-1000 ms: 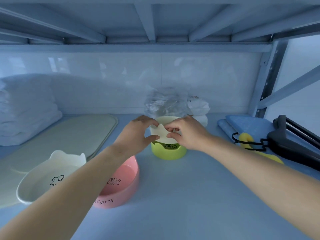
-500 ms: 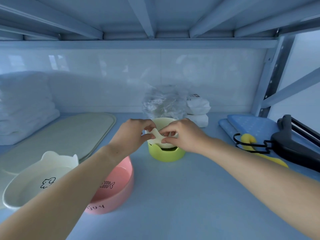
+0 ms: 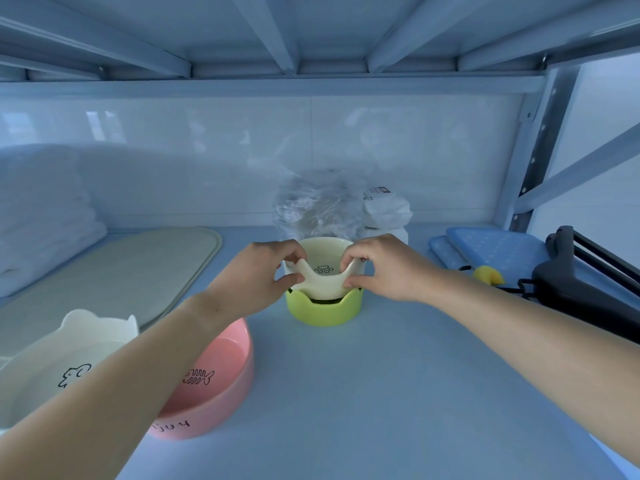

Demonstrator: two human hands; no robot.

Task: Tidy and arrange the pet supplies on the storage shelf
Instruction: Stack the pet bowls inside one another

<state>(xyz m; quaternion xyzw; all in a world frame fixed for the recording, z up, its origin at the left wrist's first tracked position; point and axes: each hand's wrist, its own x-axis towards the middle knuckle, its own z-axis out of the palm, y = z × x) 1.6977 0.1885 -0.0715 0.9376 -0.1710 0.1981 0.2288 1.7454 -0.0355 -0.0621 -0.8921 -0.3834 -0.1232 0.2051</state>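
Stacking is in hand: left hand (image 3: 258, 273) and right hand (image 3: 384, 268) each pinch an ear of the cream paw-print bowl (image 3: 323, 271), to be seated squarely inside the green bowl (image 3: 323, 311).

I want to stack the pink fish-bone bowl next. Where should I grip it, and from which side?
Grip the pink bowl by its rim, one of the hands on each side, coming from above. It sits upright and open; the left forearm crosses its left edge, so clear that first.

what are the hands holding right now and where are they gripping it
Both hands, left and right, hold the cream paw-print bowl by its two ear-shaped rim points.
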